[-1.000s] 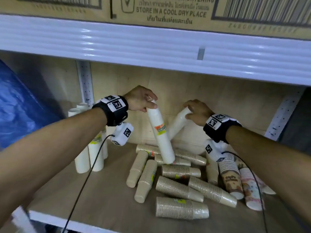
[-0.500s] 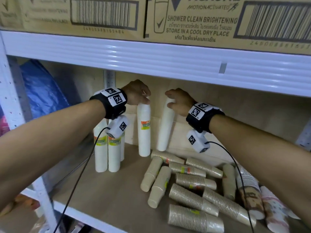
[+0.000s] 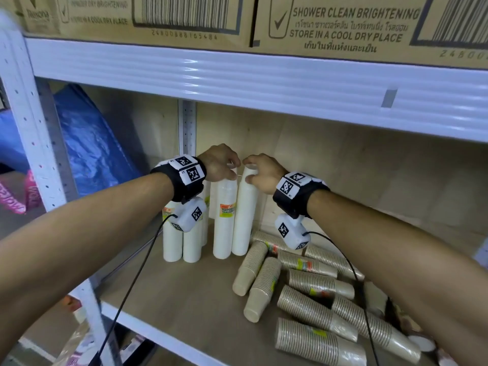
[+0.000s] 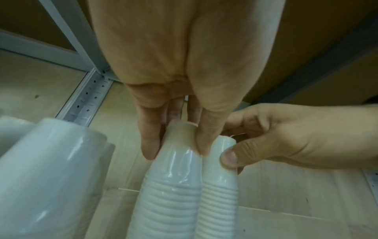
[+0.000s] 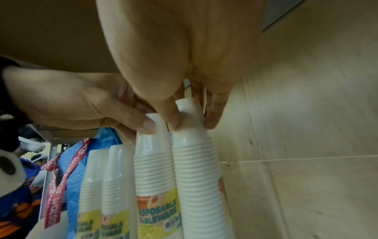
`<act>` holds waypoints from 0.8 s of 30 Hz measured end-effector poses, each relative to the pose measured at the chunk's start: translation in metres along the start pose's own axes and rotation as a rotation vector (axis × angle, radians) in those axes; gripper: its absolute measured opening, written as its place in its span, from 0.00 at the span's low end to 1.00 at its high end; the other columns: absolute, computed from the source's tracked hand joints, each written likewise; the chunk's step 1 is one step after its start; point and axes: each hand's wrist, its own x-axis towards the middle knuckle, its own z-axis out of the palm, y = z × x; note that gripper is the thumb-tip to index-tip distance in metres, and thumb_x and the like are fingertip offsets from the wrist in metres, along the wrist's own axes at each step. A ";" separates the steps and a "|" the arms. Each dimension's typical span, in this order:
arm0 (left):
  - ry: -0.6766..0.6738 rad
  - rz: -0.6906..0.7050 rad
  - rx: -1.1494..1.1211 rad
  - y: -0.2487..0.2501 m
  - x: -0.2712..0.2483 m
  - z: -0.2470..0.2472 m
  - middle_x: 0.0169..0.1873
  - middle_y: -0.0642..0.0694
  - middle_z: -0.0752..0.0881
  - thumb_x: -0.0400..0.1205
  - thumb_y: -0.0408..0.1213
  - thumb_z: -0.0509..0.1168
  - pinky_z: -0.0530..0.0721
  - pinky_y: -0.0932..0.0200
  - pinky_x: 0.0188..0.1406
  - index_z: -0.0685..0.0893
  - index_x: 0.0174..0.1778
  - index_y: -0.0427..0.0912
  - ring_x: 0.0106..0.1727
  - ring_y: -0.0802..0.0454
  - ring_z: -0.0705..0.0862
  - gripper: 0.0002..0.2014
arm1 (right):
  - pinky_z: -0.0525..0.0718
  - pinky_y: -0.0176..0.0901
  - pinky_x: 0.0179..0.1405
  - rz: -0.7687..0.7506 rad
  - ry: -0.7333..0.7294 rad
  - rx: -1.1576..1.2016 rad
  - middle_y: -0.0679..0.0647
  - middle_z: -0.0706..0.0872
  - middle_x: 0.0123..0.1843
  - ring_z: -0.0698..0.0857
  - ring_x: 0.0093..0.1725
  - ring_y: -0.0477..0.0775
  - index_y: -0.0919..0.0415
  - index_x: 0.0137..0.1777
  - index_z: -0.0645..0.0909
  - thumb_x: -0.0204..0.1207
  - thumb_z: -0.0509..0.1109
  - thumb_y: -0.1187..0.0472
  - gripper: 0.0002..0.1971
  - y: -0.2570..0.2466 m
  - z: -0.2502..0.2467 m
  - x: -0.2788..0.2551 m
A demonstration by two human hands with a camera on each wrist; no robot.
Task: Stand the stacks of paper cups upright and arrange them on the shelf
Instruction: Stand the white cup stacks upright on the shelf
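Note:
Two tall white cup stacks stand upright and touching at the back of the wooden shelf [image 3: 184, 294]. My left hand [image 3: 232, 172] grips the top of the left stack [image 3: 224, 228], its fingers curled round the top cup [image 4: 180, 161]. My right hand [image 3: 248, 173] pinches the top of the right stack [image 3: 244, 217], thumb and fingers on either side [image 5: 192, 145]. More upright white stacks [image 3: 173, 241] stand just to the left, partly hidden by my left wrist camera. Several brown cup stacks [image 3: 311, 310] lie on their sides at the right.
The upper shelf beam [image 3: 264, 83] runs close above my hands, with cardboard boxes [image 3: 343, 22] on it. A white upright post [image 3: 29, 133] stands at the left, with a blue plastic bag [image 3: 92, 143] behind it. Patterned cups [image 3: 422, 342] lie at the far right.
Both hands brought their white stacks leftward and from tilted to upright. The two stacks now stand side by side, close to the other white stacks.

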 end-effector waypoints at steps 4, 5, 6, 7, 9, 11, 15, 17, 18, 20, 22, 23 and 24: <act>-0.023 -0.025 -0.010 -0.007 -0.004 0.011 0.67 0.47 0.81 0.79 0.36 0.73 0.78 0.56 0.64 0.83 0.69 0.42 0.68 0.48 0.79 0.21 | 0.70 0.32 0.57 0.029 -0.035 0.002 0.57 0.80 0.71 0.79 0.70 0.53 0.61 0.74 0.76 0.76 0.71 0.66 0.24 0.001 0.009 -0.004; -0.034 -0.028 -0.017 -0.009 -0.004 0.013 0.67 0.46 0.81 0.79 0.36 0.73 0.78 0.55 0.66 0.83 0.69 0.42 0.68 0.48 0.79 0.21 | 0.70 0.33 0.57 0.036 -0.044 0.001 0.58 0.80 0.71 0.79 0.70 0.54 0.61 0.74 0.76 0.76 0.71 0.66 0.24 0.001 0.011 -0.005; -0.046 -0.030 -0.017 -0.010 -0.004 0.015 0.67 0.46 0.81 0.79 0.36 0.73 0.78 0.55 0.67 0.83 0.69 0.42 0.68 0.48 0.78 0.21 | 0.71 0.34 0.56 0.042 -0.052 -0.001 0.58 0.80 0.71 0.79 0.71 0.54 0.61 0.73 0.77 0.76 0.71 0.66 0.24 0.002 0.013 -0.006; -0.055 -0.027 -0.013 -0.011 -0.005 0.017 0.67 0.46 0.81 0.79 0.36 0.73 0.77 0.55 0.67 0.83 0.68 0.42 0.68 0.48 0.78 0.20 | 0.71 0.34 0.56 0.046 -0.059 0.000 0.58 0.80 0.71 0.79 0.71 0.55 0.61 0.73 0.77 0.76 0.71 0.67 0.24 0.003 0.014 -0.007; -0.067 -0.026 -0.007 -0.013 -0.006 0.019 0.66 0.46 0.82 0.80 0.36 0.72 0.77 0.56 0.65 0.84 0.68 0.42 0.68 0.48 0.78 0.19 | 0.70 0.33 0.55 0.053 -0.059 -0.003 0.58 0.80 0.71 0.79 0.71 0.54 0.61 0.73 0.77 0.76 0.71 0.67 0.24 0.004 0.016 -0.009; -0.077 -0.024 -0.002 -0.013 -0.005 0.019 0.66 0.46 0.82 0.81 0.37 0.70 0.78 0.55 0.65 0.84 0.67 0.43 0.67 0.48 0.79 0.18 | 0.70 0.33 0.53 0.060 -0.047 -0.010 0.58 0.80 0.71 0.79 0.70 0.54 0.62 0.72 0.77 0.77 0.71 0.66 0.23 0.004 0.016 -0.010; -0.073 -0.074 0.023 -0.012 -0.004 0.015 0.62 0.47 0.80 0.80 0.48 0.70 0.83 0.52 0.59 0.85 0.63 0.45 0.61 0.47 0.81 0.18 | 0.71 0.34 0.51 0.068 -0.036 -0.006 0.57 0.81 0.70 0.80 0.68 0.53 0.61 0.70 0.79 0.77 0.72 0.63 0.21 0.003 0.016 -0.010; -0.057 -0.111 0.001 -0.010 -0.003 0.015 0.59 0.47 0.79 0.79 0.47 0.72 0.86 0.52 0.52 0.85 0.62 0.45 0.57 0.46 0.83 0.17 | 0.71 0.35 0.52 0.073 -0.037 -0.011 0.57 0.81 0.70 0.80 0.68 0.54 0.61 0.70 0.79 0.77 0.72 0.62 0.21 0.003 0.016 -0.009; -0.049 -0.111 0.017 -0.009 -0.003 0.016 0.60 0.47 0.79 0.80 0.45 0.72 0.85 0.54 0.51 0.85 0.62 0.44 0.57 0.46 0.83 0.17 | 0.71 0.35 0.53 0.071 -0.040 -0.027 0.57 0.81 0.70 0.80 0.68 0.55 0.61 0.71 0.79 0.78 0.71 0.62 0.21 0.001 0.016 -0.009; -0.039 -0.089 0.068 -0.008 -0.002 0.019 0.64 0.47 0.79 0.81 0.42 0.70 0.80 0.57 0.56 0.85 0.64 0.43 0.62 0.48 0.80 0.16 | 0.73 0.37 0.53 0.065 -0.047 -0.067 0.56 0.82 0.69 0.81 0.67 0.57 0.60 0.70 0.80 0.79 0.69 0.61 0.19 0.000 0.015 -0.007; -0.036 -0.079 0.071 -0.006 -0.002 0.021 0.67 0.47 0.79 0.82 0.39 0.69 0.77 0.58 0.59 0.84 0.66 0.43 0.66 0.48 0.79 0.16 | 0.74 0.37 0.56 0.055 -0.054 -0.072 0.56 0.82 0.70 0.81 0.68 0.57 0.60 0.69 0.81 0.79 0.68 0.62 0.18 -0.001 0.014 -0.006; -0.039 -0.076 0.068 -0.005 -0.001 0.021 0.68 0.47 0.79 0.82 0.37 0.69 0.77 0.59 0.60 0.84 0.67 0.43 0.67 0.47 0.79 0.17 | 0.73 0.36 0.58 0.049 -0.056 -0.060 0.56 0.81 0.71 0.80 0.69 0.56 0.60 0.71 0.80 0.80 0.67 0.62 0.19 0.000 0.015 -0.005; -0.042 -0.077 0.065 -0.005 -0.001 0.021 0.68 0.47 0.79 0.82 0.36 0.69 0.77 0.59 0.61 0.84 0.67 0.43 0.67 0.47 0.79 0.17 | 0.72 0.35 0.58 0.044 -0.060 -0.048 0.55 0.81 0.72 0.80 0.70 0.55 0.59 0.72 0.80 0.80 0.67 0.62 0.19 0.001 0.015 -0.004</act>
